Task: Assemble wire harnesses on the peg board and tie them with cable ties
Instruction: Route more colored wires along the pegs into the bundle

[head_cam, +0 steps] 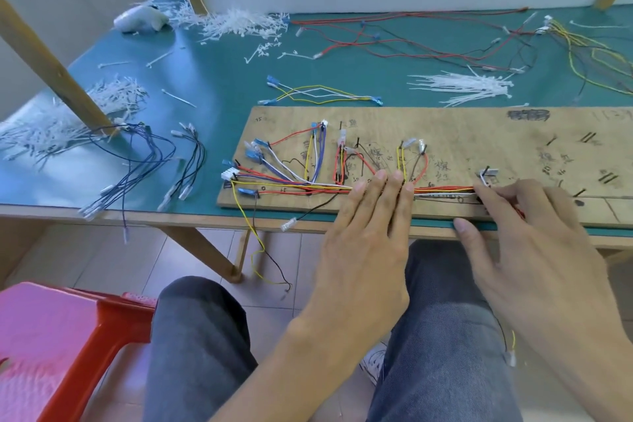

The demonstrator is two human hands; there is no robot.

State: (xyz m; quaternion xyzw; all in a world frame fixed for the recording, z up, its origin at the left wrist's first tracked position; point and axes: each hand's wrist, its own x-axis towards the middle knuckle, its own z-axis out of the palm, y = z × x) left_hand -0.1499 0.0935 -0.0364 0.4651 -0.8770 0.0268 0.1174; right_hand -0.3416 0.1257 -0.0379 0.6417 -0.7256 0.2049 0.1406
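Wire bundle (442, 189) laid along peg board (479, 134). Left hand (370, 226) open, flat, pinning bundle. Right hand (534, 229) pinching, apparently a cable tie. Advised: keep wires pressed parallel; cinch snug.

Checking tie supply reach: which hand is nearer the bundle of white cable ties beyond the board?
Right. The right hand sits at the board's near edge, almost directly below the bundle of white cable ties; the left hand lies further left, fingers on the wire trunk.
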